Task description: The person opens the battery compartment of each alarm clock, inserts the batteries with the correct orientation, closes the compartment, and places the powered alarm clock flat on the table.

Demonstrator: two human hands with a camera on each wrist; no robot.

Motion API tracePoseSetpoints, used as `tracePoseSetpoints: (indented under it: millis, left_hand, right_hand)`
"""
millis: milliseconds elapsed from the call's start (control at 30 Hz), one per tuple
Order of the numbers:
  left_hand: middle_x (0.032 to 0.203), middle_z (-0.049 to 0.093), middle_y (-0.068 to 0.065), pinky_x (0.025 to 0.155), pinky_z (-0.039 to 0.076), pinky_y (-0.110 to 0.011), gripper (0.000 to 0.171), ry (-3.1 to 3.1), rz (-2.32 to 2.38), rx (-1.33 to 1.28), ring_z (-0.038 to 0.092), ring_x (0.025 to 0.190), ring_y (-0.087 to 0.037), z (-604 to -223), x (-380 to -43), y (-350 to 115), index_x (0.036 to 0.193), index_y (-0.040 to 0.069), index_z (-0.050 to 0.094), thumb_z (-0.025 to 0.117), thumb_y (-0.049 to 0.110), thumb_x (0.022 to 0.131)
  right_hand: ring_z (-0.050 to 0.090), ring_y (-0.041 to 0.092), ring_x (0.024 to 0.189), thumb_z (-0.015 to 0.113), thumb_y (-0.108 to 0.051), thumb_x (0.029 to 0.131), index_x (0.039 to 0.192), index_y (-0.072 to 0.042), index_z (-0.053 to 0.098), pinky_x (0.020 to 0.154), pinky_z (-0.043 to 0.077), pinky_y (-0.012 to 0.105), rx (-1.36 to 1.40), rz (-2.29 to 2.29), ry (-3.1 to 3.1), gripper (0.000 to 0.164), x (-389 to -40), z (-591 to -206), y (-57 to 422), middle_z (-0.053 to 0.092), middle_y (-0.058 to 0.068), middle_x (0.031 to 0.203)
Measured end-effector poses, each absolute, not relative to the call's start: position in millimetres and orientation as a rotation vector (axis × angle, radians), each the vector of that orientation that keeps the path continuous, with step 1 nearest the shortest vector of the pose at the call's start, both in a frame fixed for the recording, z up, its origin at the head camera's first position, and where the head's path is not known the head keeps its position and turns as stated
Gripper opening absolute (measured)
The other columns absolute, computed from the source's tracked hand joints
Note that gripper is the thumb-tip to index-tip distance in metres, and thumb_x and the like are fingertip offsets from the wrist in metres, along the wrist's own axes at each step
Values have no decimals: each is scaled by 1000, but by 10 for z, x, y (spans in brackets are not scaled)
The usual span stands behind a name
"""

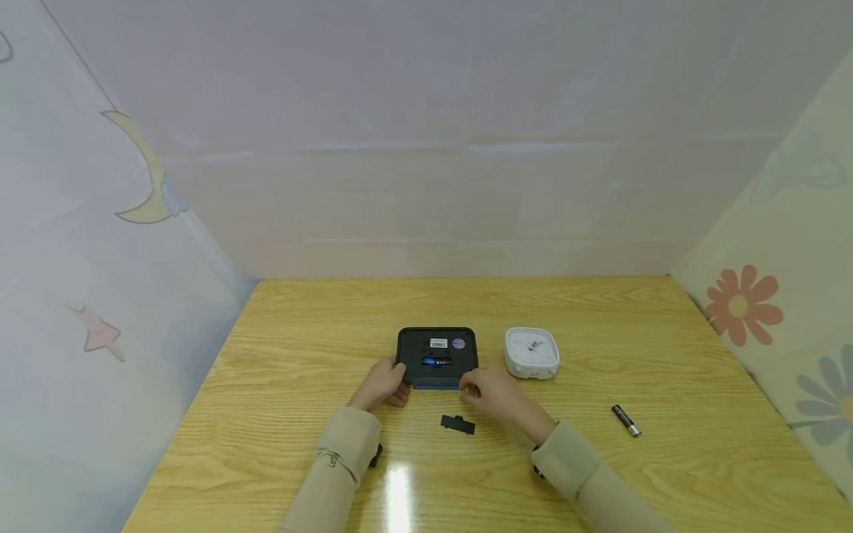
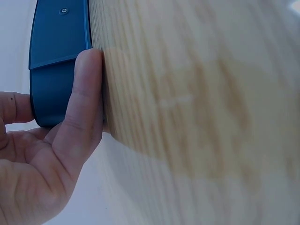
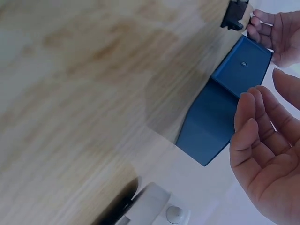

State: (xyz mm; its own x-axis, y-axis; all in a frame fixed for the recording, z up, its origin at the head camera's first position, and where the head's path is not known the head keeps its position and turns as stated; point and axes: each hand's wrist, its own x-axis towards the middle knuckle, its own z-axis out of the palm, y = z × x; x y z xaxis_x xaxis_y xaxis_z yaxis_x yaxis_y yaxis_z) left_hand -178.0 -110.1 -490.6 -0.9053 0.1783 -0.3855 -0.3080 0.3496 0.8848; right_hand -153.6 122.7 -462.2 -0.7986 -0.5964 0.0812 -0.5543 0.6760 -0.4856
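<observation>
A black battery-powered device (image 1: 416, 348) lies with its back up, a blue battery (image 1: 436, 362) set in its open compartment. My left hand (image 1: 383, 383) grips its near left corner. In the left wrist view the thumb and fingers straddle the casing (image 2: 58, 44), one finger running along the side by the table. At the near right corner is my right hand (image 1: 492, 392), fingers loosely bent and nothing between them; the right wrist view shows the thumb held apart from the fingertips. A small black battery cover (image 1: 457, 424) lies on the table just in front of the device.
A white analog clock (image 1: 532, 354) stands to the right of the device. Farther right lies a loose battery (image 1: 626, 420) on the wooden table (image 1: 300, 318). Patterned cloth walls (image 1: 426, 185) rise behind the table and on both sides.
</observation>
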Motion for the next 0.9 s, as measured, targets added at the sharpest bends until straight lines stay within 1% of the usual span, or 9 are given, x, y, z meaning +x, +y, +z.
tracePoseSetpoints:
  millis: [100, 333, 667, 900]
  left_hand:
    - [74, 57, -18, 52, 52, -36, 34, 2198, 1579, -112, 58, 58, -23, -4909, -1782, -1100, 118, -8, 44, 31, 14, 97]
    - [75, 57, -18, 52, 52, -36, 33, 2197, 1578, -120, 57, 58, -23, -4909, -1778, -1101, 117, -8, 44, 31, 15, 97]
    - [74, 57, -18, 52, 52, -35, 33, 2189, 1582, -109, 57, 57, -22, -4899, -1775, -1105, 117, -8, 45, 31, 14, 97]
    - [73, 57, -16, 52, 52, -34, 33, 2185, 1581, -125, 57, 56, -22, -4887, -1774, -1097, 115, -7, 46, 31, 15, 96]
  right_hand:
    - [41, 5, 57, 65, -11, 81, 87, -5, 67, 51, 37, 20, -969, -730, 2797, 9, -1519, -4651, 1235, 50, -8, 65]
    - [41, 8, 60, 65, -13, 80, 85, -8, 66, 54, 35, 22, -974, -652, 2800, 7, -1487, -4679, 1246, 48, -8, 65]
    - [40, 5, 56, 67, -14, 80, 81, -9, 64, 49, 35, 21, -996, -641, 2748, 6, -1447, -4732, 1224, 46, -9, 61]
    - [40, 5, 54, 69, -15, 79, 82, -8, 65, 49, 36, 21, -1009, -603, 2735, 9, -1447, -4750, 1196, 48, -9, 61]
